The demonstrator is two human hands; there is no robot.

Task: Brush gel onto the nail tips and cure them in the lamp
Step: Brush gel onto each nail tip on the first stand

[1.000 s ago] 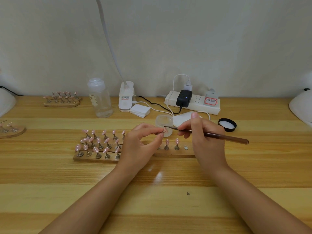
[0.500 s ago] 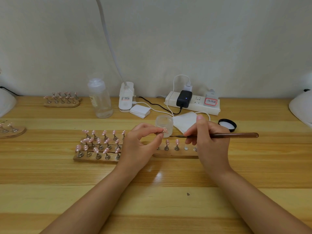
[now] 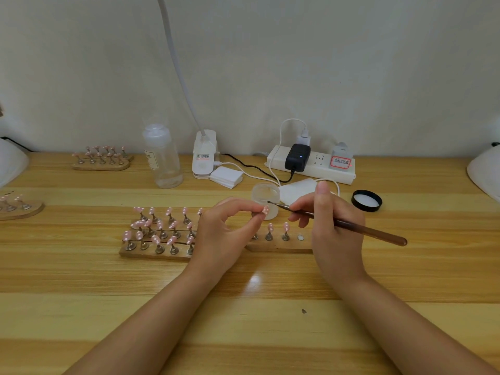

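Note:
My left hand (image 3: 224, 234) pinches one pink nail tip (image 3: 265, 210) on its stand, lifted above the wooden holder board (image 3: 276, 246). My right hand (image 3: 328, 226) grips a thin brown brush (image 3: 359, 228), its bristle end just right of the held tip and in front of the open clear gel jar (image 3: 266, 196). Several pink tips (image 3: 159, 228) stand on metal pegs on the boards at the left; two more (image 3: 277, 230) stand between my hands. White curing lamps sit at the far left edge (image 3: 12, 165) and far right edge (image 3: 484, 173).
The jar's black lid (image 3: 367, 200) lies right of my right hand. A clear bottle (image 3: 162, 158), a clip lamp base (image 3: 204, 155), white pads (image 3: 226, 177) and a power strip (image 3: 311, 165) line the back. More tip boards lie at back left (image 3: 101, 161) and far left (image 3: 20, 208).
The brush drew back to the right half a second ago, then returned; its bristle end now points at the held tip again. My left hand has hardly moved.

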